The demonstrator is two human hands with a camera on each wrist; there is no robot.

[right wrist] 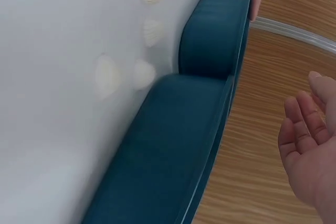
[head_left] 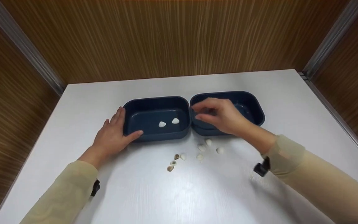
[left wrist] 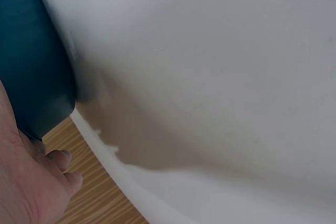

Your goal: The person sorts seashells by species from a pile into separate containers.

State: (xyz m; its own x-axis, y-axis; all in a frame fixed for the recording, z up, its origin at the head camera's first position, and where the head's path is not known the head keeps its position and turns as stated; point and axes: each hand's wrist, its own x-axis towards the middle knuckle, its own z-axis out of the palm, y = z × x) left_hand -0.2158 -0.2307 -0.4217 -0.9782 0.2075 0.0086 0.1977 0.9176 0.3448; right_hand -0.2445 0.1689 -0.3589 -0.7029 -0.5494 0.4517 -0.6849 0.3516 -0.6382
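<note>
Two dark blue rectangular boxes stand side by side; the left box (head_left: pixel 163 136) contains two white seashells, one of them a white shell (head_left: pixel 175 120) near its right end. My left hand (head_left: pixel 112 133) rests against that box's left end, fingers straight along the side and thumb over the front rim. Above the right box (head_left: pixel 256 107) hovers my right hand (head_left: pixel 221 115), thumb and fingers apart, with nothing visible between them. In the right wrist view the right hand (right wrist: pixel 312 145) has loosely bent fingers. It hides part of the right box's inside.
In front of the boxes lie several pale shells, among them a white shell (head_left: pixel 220 150), plus a few brown-marked ones such as a brown shell (head_left: pixel 170 168). The white table (head_left: pixel 179 199) backs onto a wood-grain panel (head_left: pixel 179 40), with similar panels at both sides.
</note>
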